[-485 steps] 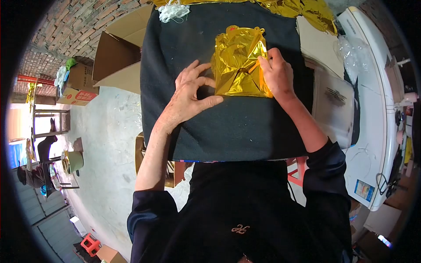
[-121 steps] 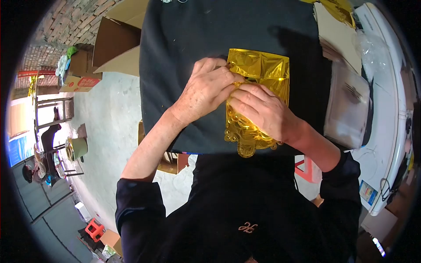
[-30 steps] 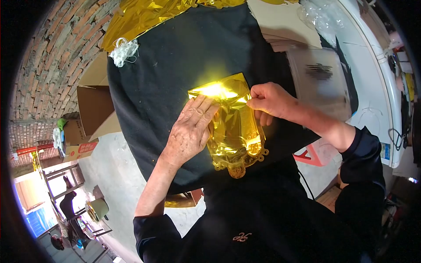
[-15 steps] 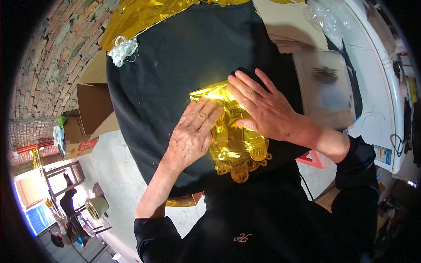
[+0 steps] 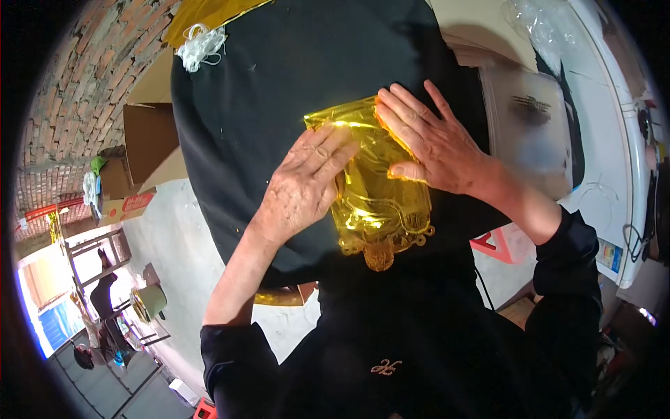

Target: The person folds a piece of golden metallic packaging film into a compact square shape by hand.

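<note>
Right hand changed from pinching balloon edge to lying flat: fingers spread, open, palm on far right part of folded gold foil balloon. Left hand unchanged: flat, fingers extended, pressing balloon's left edge. Neither hand grips. Balloon lies on black-covered tabletop, partly under both hands, scalloped end toward person. White string bundle at far left, well apart.

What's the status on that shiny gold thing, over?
Left hand open, flat on gold foil, left side; right hand open, flat, top right. Gold foil lies on black cloth. Nothing else on it.
</note>
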The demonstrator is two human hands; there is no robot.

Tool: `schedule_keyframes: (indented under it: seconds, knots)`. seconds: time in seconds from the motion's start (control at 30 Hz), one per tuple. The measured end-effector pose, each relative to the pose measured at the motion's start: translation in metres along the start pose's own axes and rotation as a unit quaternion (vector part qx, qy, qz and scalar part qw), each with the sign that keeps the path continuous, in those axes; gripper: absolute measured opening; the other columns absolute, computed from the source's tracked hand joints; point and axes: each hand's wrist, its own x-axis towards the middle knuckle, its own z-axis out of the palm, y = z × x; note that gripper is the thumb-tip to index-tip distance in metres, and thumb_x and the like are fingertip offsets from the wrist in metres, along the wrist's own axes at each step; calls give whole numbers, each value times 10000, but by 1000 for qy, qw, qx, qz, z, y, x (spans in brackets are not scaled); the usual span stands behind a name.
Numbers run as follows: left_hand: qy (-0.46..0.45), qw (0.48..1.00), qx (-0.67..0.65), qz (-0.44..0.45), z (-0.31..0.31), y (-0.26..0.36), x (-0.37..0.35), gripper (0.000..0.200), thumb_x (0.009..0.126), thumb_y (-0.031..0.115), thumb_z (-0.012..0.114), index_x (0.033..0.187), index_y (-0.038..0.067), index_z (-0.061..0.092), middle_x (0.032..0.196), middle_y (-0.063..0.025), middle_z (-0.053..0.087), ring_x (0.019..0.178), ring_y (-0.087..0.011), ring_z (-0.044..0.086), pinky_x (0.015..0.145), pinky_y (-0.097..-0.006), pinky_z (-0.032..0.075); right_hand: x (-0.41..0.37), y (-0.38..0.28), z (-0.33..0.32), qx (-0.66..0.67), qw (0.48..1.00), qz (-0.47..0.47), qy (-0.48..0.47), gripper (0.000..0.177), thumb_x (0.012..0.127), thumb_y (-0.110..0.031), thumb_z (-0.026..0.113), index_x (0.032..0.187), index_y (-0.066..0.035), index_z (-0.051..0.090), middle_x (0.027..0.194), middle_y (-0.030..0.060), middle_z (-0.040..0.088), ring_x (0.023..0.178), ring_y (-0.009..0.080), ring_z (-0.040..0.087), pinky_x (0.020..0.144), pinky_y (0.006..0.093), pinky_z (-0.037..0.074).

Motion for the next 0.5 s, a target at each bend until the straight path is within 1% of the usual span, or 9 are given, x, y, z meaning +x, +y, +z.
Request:
schedule_keyframes:
  seconds: [0.03,0.13,0.17,0.27,0.3,0.4,0.5]
  knots:
    - [3,1000,6,6,2,-2,-2,577,877,-57,576,1432,74,664,1563,-147,572,1499,-327,489,1272,-500,376,-2,1,-1,-22,1000,-9,-11,896,964,-587,626,1617,-24,385,1691,160,359,1610,302,273,1312,592,131]
    - [14,1000,4,13,2,-2,-1,578,873,-66,568,1429,67,655,1563,-152,567,1485,-340,500,1270,-498,380,-23,-4,-7,-11,997,-60,-38,908,1000,-679,507,1634,-46,361,1697,169,345,1610,317,271,1307,603,134]
    - [21,1000,-3,18,2,-2,-1,578,867,-78,557,1423,54,648,1562,-156,565,1477,-350,504,1268,-497,382,-33,-8,-10,1,995,-71,-68,952,995,-763,406,1640,-64,354,1694,170,348,1610,325,269,1305,611,135]
    - [22,1000,-4,21,2,-3,-2,578,868,-85,548,1422,48,646,1559,-156,567,1480,-355,500,1269,-499,381,-58,-26,-20,57,989,-91,-105,980,977,-790,396,1634,-64,362,1693,165,349,1610,322,271,1307,606,137]
    - [27,999,10,23,4,-3,-5,572,878,-77,534,1427,44,637,1552,-156,573,1480,-351,500,1272,-497,377,-58,-28,-22,48,988,-96,-113,1002,952,-797,444,1627,-60,370,1690,165,349,1609,318,274,1311,599,137]
    - [22,999,-2,25,1,-3,-3,567,889,-61,524,1437,44,627,1545,-160,579,1483,-344,498,1281,-488,365,-68,-40,-23,65,988,-82,-110,1030,918,-805,503,1619,-60,381,1681,167,357,1599,317,290,1313,596,140]
    - [21,999,-7,24,2,-5,-4,575,890,-45,512,1448,43,616,1557,-164,568,1499,-337,479,1288,-479,353,-67,-43,-23,70,990,-76,-95,1036,878,-742,639,1616,-61,384,1665,156,377,1583,312,315,1320,574,153]
